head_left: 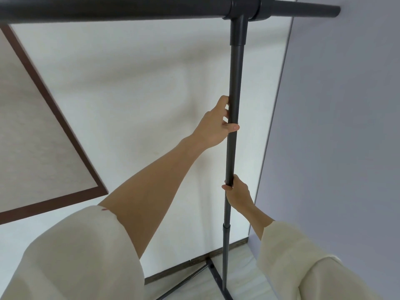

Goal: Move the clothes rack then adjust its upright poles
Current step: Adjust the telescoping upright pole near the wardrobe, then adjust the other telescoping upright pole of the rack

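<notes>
The dark grey clothes rack stands close in front of me, its top bar (129,8) crossing the upper edge of the view. A T-joint (240,16) links it to the right upright pole (234,83), which runs down to the floor. My left hand (216,124) grips this pole about halfway up, at a seam between two sections. My right hand (237,191) holds the same pole lower down, just above a locking collar (226,229). The other upright is out of view.
The rack's base legs (214,273) spread over a pale floor at the bottom. A white wall with a dark baseboard (194,262) is right behind. A brown-framed panel (39,135) hangs at the left. A grey wall (335,126) closes in the right side.
</notes>
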Demonstrator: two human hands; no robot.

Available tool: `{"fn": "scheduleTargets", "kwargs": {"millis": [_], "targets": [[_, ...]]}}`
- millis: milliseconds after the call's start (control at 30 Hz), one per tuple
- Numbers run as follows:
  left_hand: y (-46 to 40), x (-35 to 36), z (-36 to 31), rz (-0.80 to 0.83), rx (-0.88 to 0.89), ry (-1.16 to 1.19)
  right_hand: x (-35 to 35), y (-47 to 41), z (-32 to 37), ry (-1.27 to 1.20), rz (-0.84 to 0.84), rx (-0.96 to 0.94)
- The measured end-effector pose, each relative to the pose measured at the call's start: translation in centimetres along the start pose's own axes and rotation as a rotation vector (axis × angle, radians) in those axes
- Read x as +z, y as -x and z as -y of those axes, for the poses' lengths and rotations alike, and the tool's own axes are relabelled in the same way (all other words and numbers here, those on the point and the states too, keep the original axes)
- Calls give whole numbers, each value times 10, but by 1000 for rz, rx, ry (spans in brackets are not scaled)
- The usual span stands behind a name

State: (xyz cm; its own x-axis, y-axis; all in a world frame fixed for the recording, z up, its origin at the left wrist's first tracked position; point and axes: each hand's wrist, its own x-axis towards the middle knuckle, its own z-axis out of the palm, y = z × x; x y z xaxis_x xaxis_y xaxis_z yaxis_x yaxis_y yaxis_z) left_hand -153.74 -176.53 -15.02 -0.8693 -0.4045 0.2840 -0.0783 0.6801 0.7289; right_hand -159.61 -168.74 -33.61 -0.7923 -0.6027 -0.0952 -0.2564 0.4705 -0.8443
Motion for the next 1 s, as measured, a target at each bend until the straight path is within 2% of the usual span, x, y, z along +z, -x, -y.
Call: {"fn": "scheduleTargets", "kwargs": {"millis": [233,367,500,633,833,1000], "targets": [[-5,-4,13,-22,21,-51,-1,-7,4,14,65,-7],[7,1,24,18,7,-86,8,1,3,125,58,44],[27,-2,48,71,-104,-95,11,13,4,315,94,170],[64,-19,75,64,-204,-211,7,24,6,407,182,233],[154,-62,100,-90,-342,-291,31,60,58,418,313,44],[257,-110,119,-287,-515,-406,79,103,115,385,397,-246]]}}
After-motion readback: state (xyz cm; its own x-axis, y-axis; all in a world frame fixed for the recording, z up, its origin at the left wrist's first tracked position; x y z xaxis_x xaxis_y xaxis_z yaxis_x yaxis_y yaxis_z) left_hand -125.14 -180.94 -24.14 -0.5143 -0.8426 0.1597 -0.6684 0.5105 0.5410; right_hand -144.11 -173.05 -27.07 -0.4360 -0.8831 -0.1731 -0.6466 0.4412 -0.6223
